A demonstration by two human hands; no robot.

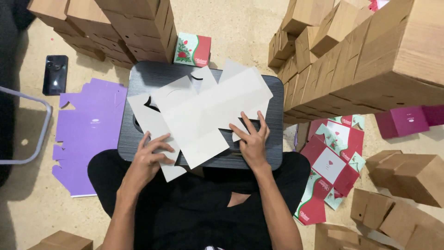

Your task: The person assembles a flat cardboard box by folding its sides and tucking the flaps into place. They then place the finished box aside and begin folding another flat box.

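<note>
A flat, unfolded white cardboard box blank [208, 113] lies plain side up across a small dark lap table [273, 157]. My left hand [149, 159] presses on its near left flap at the table's front edge. My right hand [252, 141] rests with fingers spread on the blank's right side. Both hands hold the sheet against the table top. My legs in black trousers sit under the table.
Purple flat blanks [88, 134] lie on the floor at left, with a dark phone [55, 74] beyond them. Red and green printed blanks [333, 162] lie at right. A folded printed box [193, 49] stands behind the table. Brown cartons [370, 60] are stacked around.
</note>
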